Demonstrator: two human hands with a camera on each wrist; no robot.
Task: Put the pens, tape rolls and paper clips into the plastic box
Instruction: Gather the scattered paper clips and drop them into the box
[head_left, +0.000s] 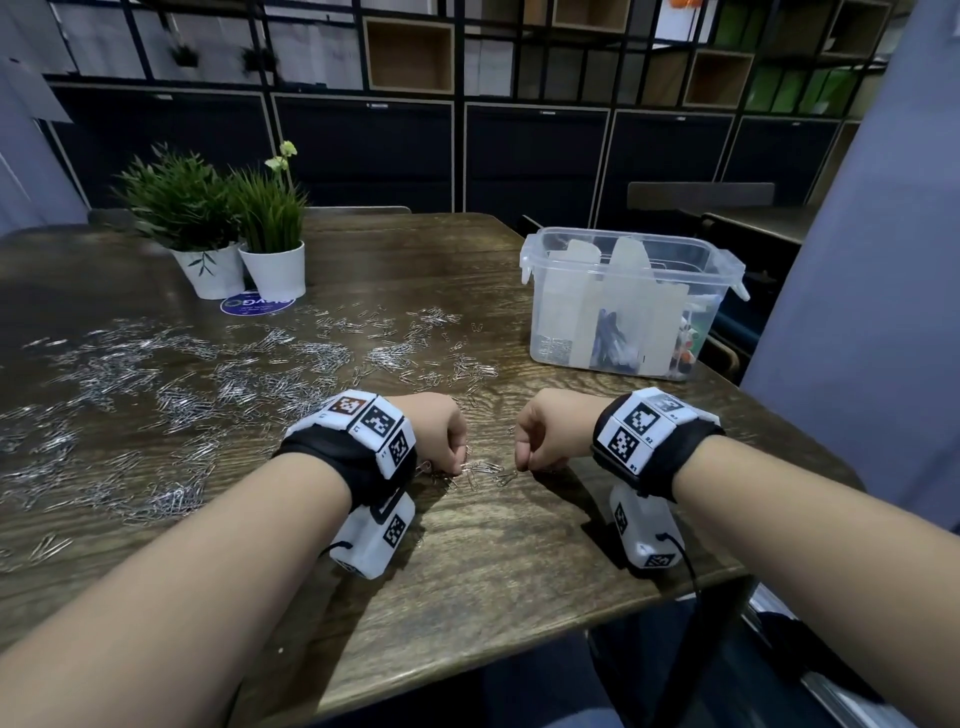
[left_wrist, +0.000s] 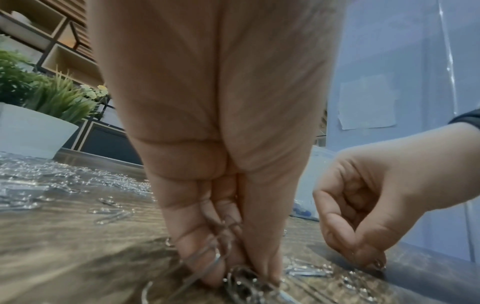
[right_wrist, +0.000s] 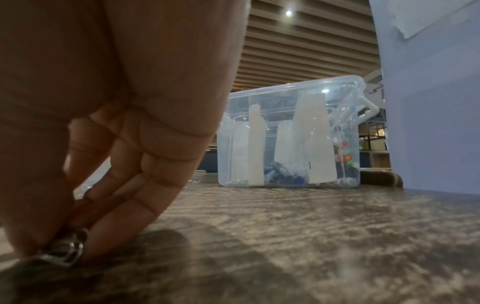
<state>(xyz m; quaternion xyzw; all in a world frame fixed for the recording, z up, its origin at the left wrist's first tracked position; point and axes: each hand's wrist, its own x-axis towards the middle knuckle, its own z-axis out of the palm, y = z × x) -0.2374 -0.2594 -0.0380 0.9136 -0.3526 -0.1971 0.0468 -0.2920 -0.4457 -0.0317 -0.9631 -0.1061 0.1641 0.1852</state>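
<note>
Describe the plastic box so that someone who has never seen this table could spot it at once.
Start at the dark wooden table and look to its far right corner, away from the two white plant pots at the far left. There stands the plastic box, open-topped and upright. It alone is see-through: clear walls, white latch handles at its ends, pale dividers inside, pens showing through.

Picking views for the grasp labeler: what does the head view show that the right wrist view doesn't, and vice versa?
Only the head view: the left hand, the wide scatter of paper clips across the table's left side, and two potted plants.

Only the right wrist view: the right hand's fingers close up, pinching clips against the table, plus the slatted ceiling.

Both: the right hand, the open plastic box with dividers and items inside, and the wooden table.
</note>
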